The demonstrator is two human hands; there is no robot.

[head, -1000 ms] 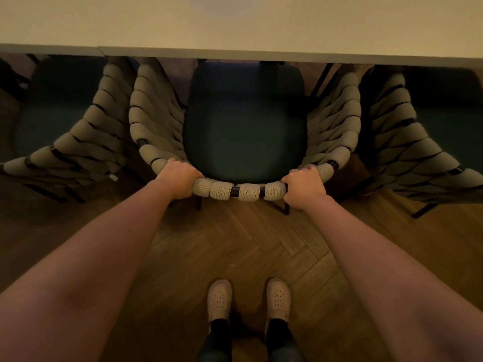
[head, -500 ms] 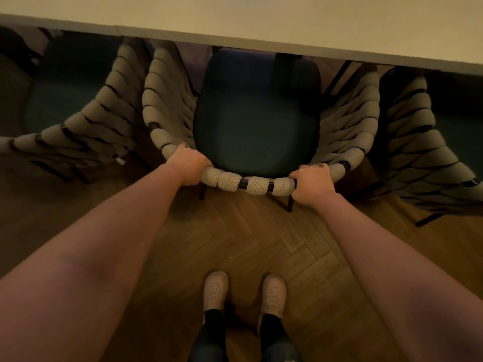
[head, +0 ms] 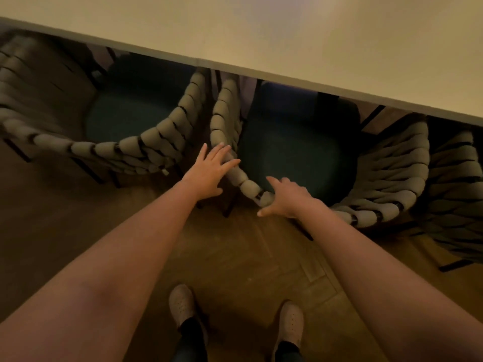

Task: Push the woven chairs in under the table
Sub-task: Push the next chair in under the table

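A woven chair (head: 386, 178) with a dark green seat stands in the middle, its front tucked under the pale table (head: 287, 32). My left hand (head: 209, 171) is spread flat, fingers straight, over the left curve of its rope back rim. My right hand (head: 286, 197) lies on the rim's back curve with fingers loosely spread, gripping nothing. A second woven chair (head: 146, 145) stands to the left, its seat partly under the table. At the right edge only the woven side of a third chair (head: 454, 194) shows.
Herringbone wood floor (head: 235, 257) lies behind the chairs, where my two feet in light shoes (head: 183, 307) stand. The table edge runs diagonally from upper left to right. Dark chair legs stick out onto the floor near my hands.
Both hands have let go of the middle chair's back rim and opened. The view has swung left and tilted, bringing the left chair further into sight.
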